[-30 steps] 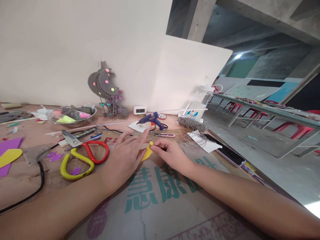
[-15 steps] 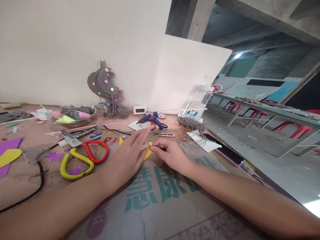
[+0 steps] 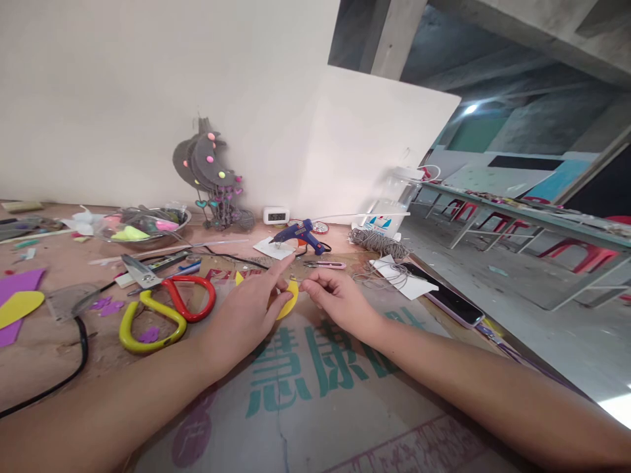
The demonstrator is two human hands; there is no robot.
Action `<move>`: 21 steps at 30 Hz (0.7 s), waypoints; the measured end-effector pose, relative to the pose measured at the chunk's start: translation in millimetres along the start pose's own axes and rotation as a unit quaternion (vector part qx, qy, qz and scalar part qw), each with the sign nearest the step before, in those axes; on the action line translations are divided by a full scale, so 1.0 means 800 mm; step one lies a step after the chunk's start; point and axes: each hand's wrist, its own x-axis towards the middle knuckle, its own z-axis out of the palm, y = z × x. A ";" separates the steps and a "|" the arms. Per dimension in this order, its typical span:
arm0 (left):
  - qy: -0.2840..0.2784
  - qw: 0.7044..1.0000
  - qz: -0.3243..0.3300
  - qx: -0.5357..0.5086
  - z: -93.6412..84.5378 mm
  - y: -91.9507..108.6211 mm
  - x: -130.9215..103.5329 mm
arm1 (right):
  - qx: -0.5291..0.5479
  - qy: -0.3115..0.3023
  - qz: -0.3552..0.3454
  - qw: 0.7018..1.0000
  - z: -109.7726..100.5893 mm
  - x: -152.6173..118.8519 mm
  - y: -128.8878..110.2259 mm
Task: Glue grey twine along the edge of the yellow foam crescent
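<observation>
My left hand (image 3: 259, 299) lies over a yellow crescent-shaped piece (image 3: 288, 305) of thin sheet, thumb pressed on it and index finger stretched forward. One tip of the crescent pokes out left of the hand; its middle is hidden under the fingers. Close to its right edge is my right hand (image 3: 332, 295), thumb and fingers curled together in a pinch. Whatever may be in that pinch is too small to make out. Just beyond the hands, a blue glue gun (image 3: 300, 234) rests by a white sheet (image 3: 273, 247), with a pink cutter knife (image 3: 325, 265) nearby.
Scissors (image 3: 170, 302) with red and yellow handles lie left, by purple flower cutouts (image 3: 106, 307) and a metal bowl (image 3: 182, 223). Grey moon ornaments (image 3: 202, 161) stand behind. Grey cord (image 3: 377, 243), a phone (image 3: 446, 299) and a plastic jar (image 3: 394, 203) are right.
My right hand has drawn slightly right, away from the crescent's edge, which it touched before. More of the yellow piece shows beside my left thumb.
</observation>
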 end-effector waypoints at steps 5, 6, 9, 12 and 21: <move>-0.002 1.000 0.004 0.007 0.003 -0.005 -0.002 | 0.024 0.024 -0.008 0.999 -0.001 0.000 -0.002; -0.003 1.000 0.004 0.009 0.004 -0.006 -0.002 | 0.023 0.025 -0.007 0.999 -0.001 0.000 -0.002; -0.003 1.000 0.004 0.011 0.005 -0.007 -0.002 | 0.017 0.030 -0.006 0.999 -0.002 0.001 -0.001; -0.001 1.000 0.004 0.014 0.005 -0.006 -0.002 | 0.022 0.032 -0.002 0.999 -0.003 0.003 0.003; -0.006 1.000 -0.023 -0.009 0.002 -0.002 0.000 | 0.026 0.032 -0.012 0.999 -0.002 0.002 0.000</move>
